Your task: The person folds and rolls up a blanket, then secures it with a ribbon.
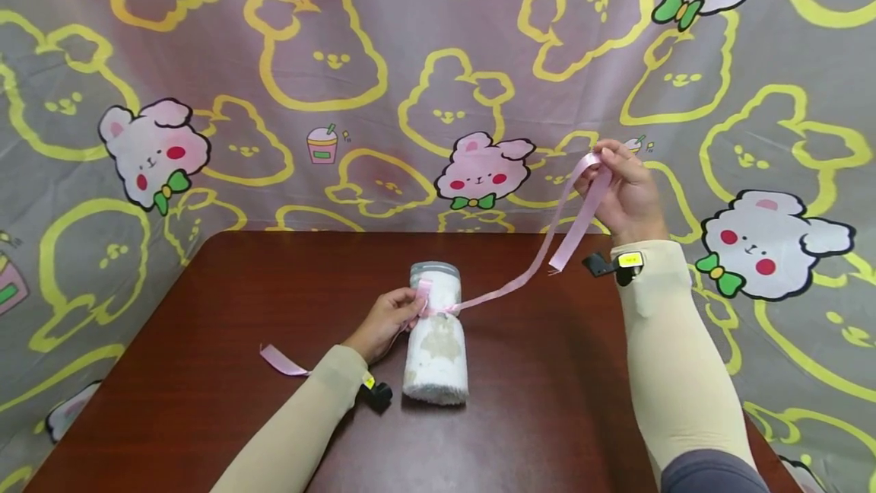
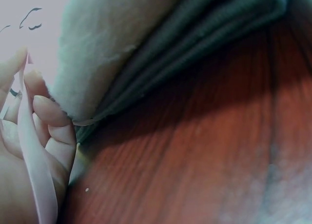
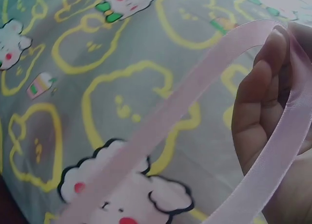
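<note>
A rolled fluffy towel [image 1: 438,360], white with beige patches and a grey edge at its far end, lies on the table. Round its middle runs a pink satin ribbon [image 1: 496,294]. My left hand [image 1: 388,318] pinches the ribbon at the roll's left side, and a loose ribbon tail lies on the table left of that wrist. Raised at the upper right, my right hand [image 1: 626,192] pinches the other length between thumb and fingers; its end hangs down from there. In the left wrist view the ribbon [image 2: 31,151] crosses the palm, close to the towel roll [image 2: 105,48].
The dark red-brown wooden table [image 1: 274,295] carries the roll. Behind and beside it hangs a grey cloth [image 1: 411,29] printed with yellow outlines and cartoon rabbits. A small black camera sits on each wrist, over pale sleeves.
</note>
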Demonstrator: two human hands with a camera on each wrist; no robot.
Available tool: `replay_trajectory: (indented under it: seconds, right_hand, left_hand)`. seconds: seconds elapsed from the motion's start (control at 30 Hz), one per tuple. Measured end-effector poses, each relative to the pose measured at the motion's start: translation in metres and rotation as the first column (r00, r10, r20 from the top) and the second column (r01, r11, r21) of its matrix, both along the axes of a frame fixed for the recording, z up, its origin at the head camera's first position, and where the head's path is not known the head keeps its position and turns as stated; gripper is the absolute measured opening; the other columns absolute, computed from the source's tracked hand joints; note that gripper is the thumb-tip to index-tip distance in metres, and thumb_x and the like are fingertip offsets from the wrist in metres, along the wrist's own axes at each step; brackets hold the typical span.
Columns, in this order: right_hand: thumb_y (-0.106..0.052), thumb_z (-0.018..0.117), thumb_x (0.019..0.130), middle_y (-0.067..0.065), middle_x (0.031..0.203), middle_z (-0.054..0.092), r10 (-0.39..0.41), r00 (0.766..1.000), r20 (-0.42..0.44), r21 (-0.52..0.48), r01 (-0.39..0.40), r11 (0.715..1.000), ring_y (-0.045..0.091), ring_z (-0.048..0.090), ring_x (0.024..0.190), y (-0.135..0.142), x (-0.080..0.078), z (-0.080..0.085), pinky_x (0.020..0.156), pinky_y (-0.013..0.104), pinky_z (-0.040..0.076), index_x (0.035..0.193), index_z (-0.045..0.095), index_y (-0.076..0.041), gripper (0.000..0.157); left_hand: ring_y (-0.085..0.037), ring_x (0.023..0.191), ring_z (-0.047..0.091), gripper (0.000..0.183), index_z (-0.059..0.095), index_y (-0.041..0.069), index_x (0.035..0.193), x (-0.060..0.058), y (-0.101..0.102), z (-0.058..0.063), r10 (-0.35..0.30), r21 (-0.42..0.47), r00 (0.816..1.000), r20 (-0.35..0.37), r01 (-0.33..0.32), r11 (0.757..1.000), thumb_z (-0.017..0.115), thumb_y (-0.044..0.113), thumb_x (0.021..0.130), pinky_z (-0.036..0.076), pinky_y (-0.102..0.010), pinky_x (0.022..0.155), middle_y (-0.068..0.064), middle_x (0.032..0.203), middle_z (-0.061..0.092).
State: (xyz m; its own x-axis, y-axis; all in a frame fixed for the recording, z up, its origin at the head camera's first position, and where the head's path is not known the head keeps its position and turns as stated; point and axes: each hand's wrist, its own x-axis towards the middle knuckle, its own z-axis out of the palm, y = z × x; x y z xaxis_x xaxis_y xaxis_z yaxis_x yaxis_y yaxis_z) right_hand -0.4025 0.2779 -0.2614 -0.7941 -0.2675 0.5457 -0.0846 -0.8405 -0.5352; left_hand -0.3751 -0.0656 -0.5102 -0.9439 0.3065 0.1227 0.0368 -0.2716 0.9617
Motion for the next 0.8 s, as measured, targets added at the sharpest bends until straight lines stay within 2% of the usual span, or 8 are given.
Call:
replay_trajectory:
  seconds: [0.2, 0.3, 0.4, 0.5, 0.6, 0.7, 0.8]
  right_hand:
    - [0.003, 0.050, 0.087, 0.018, 0.072, 0.055, -0.018, 1.000, -0.021, 0.169, 0.022, 0.985, 0.025, 0.051, 0.064, -0.015, -0.004, -0.010, 0.062, 0.035, 0.041, 0.091, 0.057, 0.008, 0.010]
    - [0.002, 0.051, 0.087, 0.018, 0.077, 0.057, -0.017, 0.999, -0.042, 0.250, 0.027, 0.968, 0.026, 0.053, 0.067, -0.025, -0.005, -0.011, 0.066, 0.036, 0.044, 0.093, 0.059, 0.009, 0.012]
    - [0.004, 0.045, 0.089, 0.018, 0.086, 0.059, 0.006, 0.998, -0.057, 0.353, 0.014, 0.936, 0.028, 0.057, 0.075, -0.037, -0.006, -0.011, 0.073, 0.038, 0.045, 0.097, 0.061, 0.008, 0.018]
    - [0.012, 0.032, 0.087, 0.018, 0.092, 0.061, 0.026, 0.997, -0.076, 0.438, 0.010, 0.899, 0.030, 0.059, 0.083, -0.049, -0.006, -0.011, 0.076, 0.040, 0.045, 0.100, 0.062, 0.005, 0.033]
    - [0.020, 0.026, 0.082, 0.018, 0.092, 0.063, 0.045, 0.993, -0.105, 0.450, 0.007, 0.893, 0.029, 0.060, 0.085, -0.063, -0.006, -0.012, 0.075, 0.040, 0.046, 0.098, 0.064, 0.003, 0.045]
    - [0.020, 0.038, 0.082, 0.017, 0.088, 0.065, 0.083, 0.987, -0.138, 0.425, -0.017, 0.905, 0.028, 0.061, 0.082, -0.078, -0.008, -0.015, 0.072, 0.037, 0.048, 0.095, 0.066, 0.002, 0.035]
    - [0.009, 0.059, 0.079, 0.017, 0.084, 0.065, 0.117, 0.983, -0.144, 0.419, -0.046, 0.907, 0.026, 0.062, 0.079, -0.093, -0.012, -0.019, 0.071, 0.035, 0.049, 0.093, 0.067, 0.000, 0.018]
  left_hand:
    - [-0.013, 0.051, 0.042, 0.023, 0.061, 0.003, 0.090, 0.001, -0.001, 0.000, 0.005, 0.000, 1.000, 0.009, -0.005, 1.000, 0.067, 0.024, 0.080, 0.034, -0.022, 0.044, -0.005, 0.070, 0.057]
    - [-0.013, 0.051, 0.042, 0.025, 0.061, 0.003, 0.090, 0.001, -0.002, 0.001, 0.013, -0.003, 1.000, 0.010, -0.013, 1.000, 0.068, 0.024, 0.079, 0.034, -0.021, 0.044, -0.005, 0.068, 0.055]
    - [-0.013, 0.051, 0.042, 0.026, 0.061, 0.002, 0.090, 0.002, -0.002, 0.002, 0.019, 0.000, 1.000, 0.014, -0.019, 1.000, 0.068, 0.025, 0.078, 0.034, -0.021, 0.044, -0.004, 0.068, 0.054]
    - [-0.012, 0.051, 0.042, 0.026, 0.061, 0.002, 0.091, 0.002, -0.001, 0.002, 0.011, -0.004, 1.000, 0.013, -0.011, 1.000, 0.067, 0.024, 0.079, 0.035, -0.021, 0.045, -0.004, 0.068, 0.055]
    - [-0.012, 0.051, 0.043, 0.025, 0.061, 0.003, 0.091, 0.003, -0.001, 0.002, 0.000, -0.012, 1.000, 0.015, 0.001, 1.000, 0.066, 0.024, 0.080, 0.035, -0.021, 0.045, -0.004, 0.068, 0.054]
    - [-0.011, 0.051, 0.043, 0.025, 0.062, 0.003, 0.090, 0.004, -0.001, 0.001, 0.005, -0.012, 1.000, 0.015, -0.005, 1.000, 0.067, 0.024, 0.080, 0.035, -0.021, 0.045, -0.004, 0.067, 0.054]
    - [-0.011, 0.051, 0.043, 0.023, 0.061, 0.003, 0.091, 0.004, 0.001, 0.001, 0.006, -0.002, 1.000, 0.005, -0.006, 1.000, 0.066, 0.023, 0.080, 0.035, -0.021, 0.045, -0.003, 0.067, 0.054]
